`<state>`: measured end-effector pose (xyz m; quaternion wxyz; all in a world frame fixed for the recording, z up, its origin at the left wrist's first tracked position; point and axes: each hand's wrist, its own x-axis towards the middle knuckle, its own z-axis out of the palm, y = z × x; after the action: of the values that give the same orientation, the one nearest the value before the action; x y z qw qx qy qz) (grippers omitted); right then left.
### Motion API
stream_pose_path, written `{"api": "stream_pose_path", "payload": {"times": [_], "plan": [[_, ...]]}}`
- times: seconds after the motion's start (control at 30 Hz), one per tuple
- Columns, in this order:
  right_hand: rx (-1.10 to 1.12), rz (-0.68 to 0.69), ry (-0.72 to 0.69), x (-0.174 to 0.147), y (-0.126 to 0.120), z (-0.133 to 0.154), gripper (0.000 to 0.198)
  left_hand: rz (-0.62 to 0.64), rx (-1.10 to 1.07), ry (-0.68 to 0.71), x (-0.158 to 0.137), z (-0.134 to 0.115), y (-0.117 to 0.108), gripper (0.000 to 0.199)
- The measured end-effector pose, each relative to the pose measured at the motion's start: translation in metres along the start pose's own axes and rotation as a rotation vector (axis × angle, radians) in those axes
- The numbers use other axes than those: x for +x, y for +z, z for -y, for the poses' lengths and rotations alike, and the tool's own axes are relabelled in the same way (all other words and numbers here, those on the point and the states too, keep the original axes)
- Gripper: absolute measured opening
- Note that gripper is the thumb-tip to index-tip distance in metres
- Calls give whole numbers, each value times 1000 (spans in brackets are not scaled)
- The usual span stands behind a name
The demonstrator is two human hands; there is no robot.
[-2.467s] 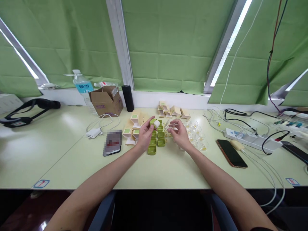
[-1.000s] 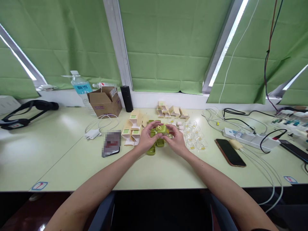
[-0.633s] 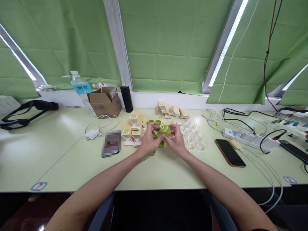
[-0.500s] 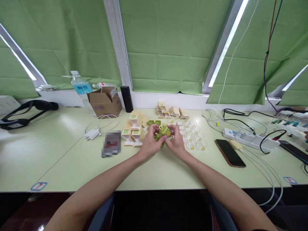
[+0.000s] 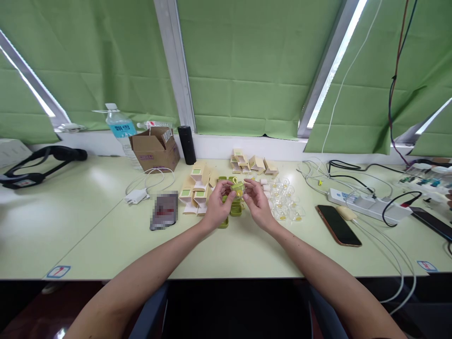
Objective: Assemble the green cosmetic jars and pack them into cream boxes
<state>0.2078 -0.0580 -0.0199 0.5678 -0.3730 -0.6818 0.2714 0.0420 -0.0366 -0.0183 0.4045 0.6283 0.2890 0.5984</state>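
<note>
Head view: the left hand (image 5: 218, 205) and the right hand (image 5: 259, 203) stand a little apart, with a small green-topped case (image 5: 238, 189) pinched between their fingertips, above the middle of the table (image 5: 233, 259). The person grips it from opposite sides, probably to steady so small a thing while leaving the loop (image 5: 235, 180) on its top free. Its lower part looks clear with a yellow mark, though at this size it is hard to tell whether anything sits inside.

Below the hands, green trays (image 5: 236, 210) lie close together in rows, seemingly kept central so that either hand can reach them. Clear cups (image 5: 281, 215) are gathered on the right-hand side and cream boxes (image 5: 200, 173) are stacked on the left, which suggests sorting by kind. More cream boxes (image 5: 257, 163) stand farther back, out of the way near the wall.

The fingers and wrists cover several trays, so their number cannot be counted. Pale blocks (image 5: 264, 181) show only partly beside the right hand, and the clear cups blend into one another. Pixelation masks the screen of the phone (image 5: 164, 210) at left.
</note>
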Motion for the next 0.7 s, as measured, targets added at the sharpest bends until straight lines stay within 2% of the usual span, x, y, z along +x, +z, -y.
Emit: {"api": "stream_pose_path", "payload": {"times": [0.3,0.7], "plan": [[97,15,44,6,-6,-1,36,108,48,37,2,-1,-4,26],[118,31,129,14,-15,3,44,198,110,4,3,-3,-4,22]]}}
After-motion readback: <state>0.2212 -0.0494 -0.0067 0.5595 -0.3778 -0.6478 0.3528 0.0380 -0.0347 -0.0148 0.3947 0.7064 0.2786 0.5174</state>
